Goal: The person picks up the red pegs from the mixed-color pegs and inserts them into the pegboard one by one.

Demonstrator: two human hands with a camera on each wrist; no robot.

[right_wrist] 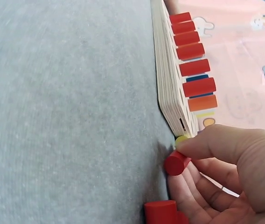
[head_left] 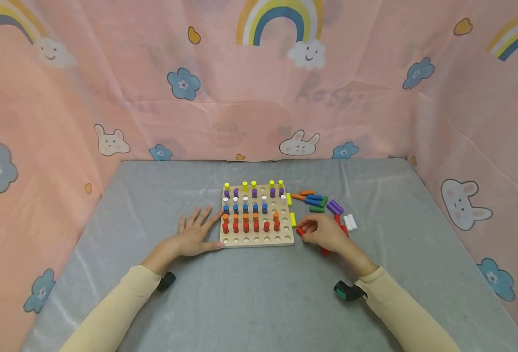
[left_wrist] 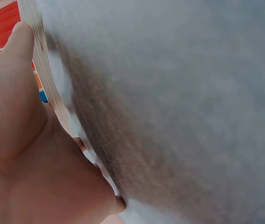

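Observation:
A wooden pegboard (head_left: 259, 243) lies on the table, with rows of yellow, purple, white, blue, orange and red pegs standing in its holes. My left hand (head_left: 193, 235) rests flat at the board's left side, fingers spread, thumb and fingertips touching the edge; its thumb shows against the wood in the left wrist view. Just off the board's right edge, my right hand (head_left: 327, 231) pinches a red peg (right_wrist: 175, 163) between thumb and fingers. Another red peg (right_wrist: 160, 213) lies beneath that hand in the right wrist view. The board's front row of holes holds no pegs.
Loose pegs lie right of the board: yellow (head_left: 292, 220) beside its edge, then orange (head_left: 307, 192), blue (head_left: 312, 201), green (head_left: 317, 209), purple (head_left: 336, 206) and white (head_left: 352, 222). A pink patterned cloth (head_left: 241, 112) hangs behind the grey table (head_left: 259, 303).

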